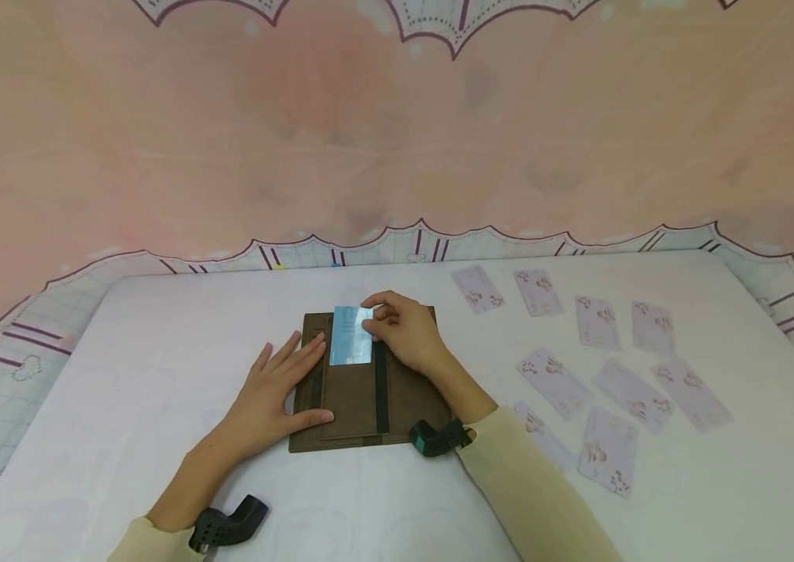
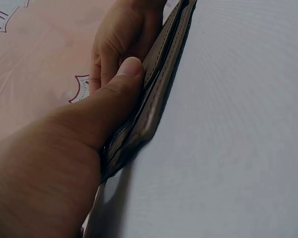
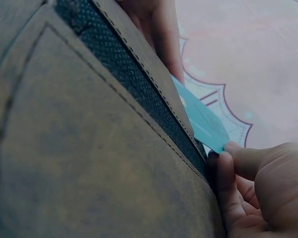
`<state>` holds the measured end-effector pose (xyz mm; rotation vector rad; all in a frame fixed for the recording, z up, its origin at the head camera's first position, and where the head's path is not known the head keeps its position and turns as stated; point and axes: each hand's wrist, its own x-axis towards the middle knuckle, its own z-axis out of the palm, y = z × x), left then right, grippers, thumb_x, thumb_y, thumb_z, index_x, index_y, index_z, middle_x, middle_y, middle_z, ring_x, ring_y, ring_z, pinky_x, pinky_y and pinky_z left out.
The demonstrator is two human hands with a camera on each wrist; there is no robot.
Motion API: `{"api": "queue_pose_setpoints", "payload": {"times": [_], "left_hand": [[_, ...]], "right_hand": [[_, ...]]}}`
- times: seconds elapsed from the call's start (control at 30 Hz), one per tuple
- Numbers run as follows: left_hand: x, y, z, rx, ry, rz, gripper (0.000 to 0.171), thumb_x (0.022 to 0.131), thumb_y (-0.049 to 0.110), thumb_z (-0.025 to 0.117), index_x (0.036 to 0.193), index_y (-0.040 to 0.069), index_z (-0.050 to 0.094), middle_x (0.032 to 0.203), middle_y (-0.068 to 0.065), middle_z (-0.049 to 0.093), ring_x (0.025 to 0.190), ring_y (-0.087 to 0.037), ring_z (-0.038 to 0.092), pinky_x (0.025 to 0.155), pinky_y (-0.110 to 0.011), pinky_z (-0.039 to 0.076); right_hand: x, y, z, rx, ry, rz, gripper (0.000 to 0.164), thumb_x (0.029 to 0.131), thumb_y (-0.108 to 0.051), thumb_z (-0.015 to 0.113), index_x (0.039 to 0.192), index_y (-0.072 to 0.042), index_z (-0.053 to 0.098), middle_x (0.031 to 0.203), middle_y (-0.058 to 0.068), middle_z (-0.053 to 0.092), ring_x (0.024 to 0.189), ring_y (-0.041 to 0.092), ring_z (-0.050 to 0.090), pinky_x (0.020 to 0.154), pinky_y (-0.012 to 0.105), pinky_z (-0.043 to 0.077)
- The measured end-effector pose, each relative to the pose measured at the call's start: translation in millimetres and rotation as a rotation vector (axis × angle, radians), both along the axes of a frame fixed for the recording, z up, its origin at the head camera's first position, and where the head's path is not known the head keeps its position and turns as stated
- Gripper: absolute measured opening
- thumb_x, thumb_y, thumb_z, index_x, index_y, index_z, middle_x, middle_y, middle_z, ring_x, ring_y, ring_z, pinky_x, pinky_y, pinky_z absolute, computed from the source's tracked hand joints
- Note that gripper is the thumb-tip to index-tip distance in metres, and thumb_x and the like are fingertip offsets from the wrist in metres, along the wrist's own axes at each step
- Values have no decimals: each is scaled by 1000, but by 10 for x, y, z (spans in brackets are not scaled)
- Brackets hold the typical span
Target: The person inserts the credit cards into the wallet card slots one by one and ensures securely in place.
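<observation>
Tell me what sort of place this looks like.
Probably an indoor tabletop recording setup, though I can't be certain. The signs are the broad white tabletop, the pinkish printed backdrop beyond it, and the black wrist devices the person wears.

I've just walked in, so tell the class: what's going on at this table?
A person's right grip pinches a blue card by its edge at the top of a brown wallet. The left grip, fingers spread, rests on the wallet's left side. Whether the card's lower end sits in a slot is hard to tell. Nine pale cards lie spread on the table to the right.
</observation>
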<state>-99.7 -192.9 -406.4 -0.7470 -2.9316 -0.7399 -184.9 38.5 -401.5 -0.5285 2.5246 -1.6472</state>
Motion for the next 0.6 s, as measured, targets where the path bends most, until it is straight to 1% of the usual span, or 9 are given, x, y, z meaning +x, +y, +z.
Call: {"api": "queue_pose_setpoints", "payload": {"times": [0.27, 0.6], "left_hand": [[-1, 3, 2, 0, 6, -7, 91, 77, 47, 76, 148, 8, 36, 152, -8, 34, 143, -34, 14, 112, -58, 3], [6, 11, 19, 7, 16, -12, 90, 77, 46, 75, 148, 6, 36, 151, -9, 35, 143, -36, 15, 111, -59, 4]], "right_hand": [[4, -3, 7, 90, 59, 25, 22, 92, -17, 66, 113, -12, 67, 89, -1, 65, 79, 10, 60, 71, 27, 51], [14, 3, 15, 113, 69, 39, 17, 94, -15, 63, 109, -11, 67, 92, 0, 65, 82, 11, 60, 72, 26, 51]]}}
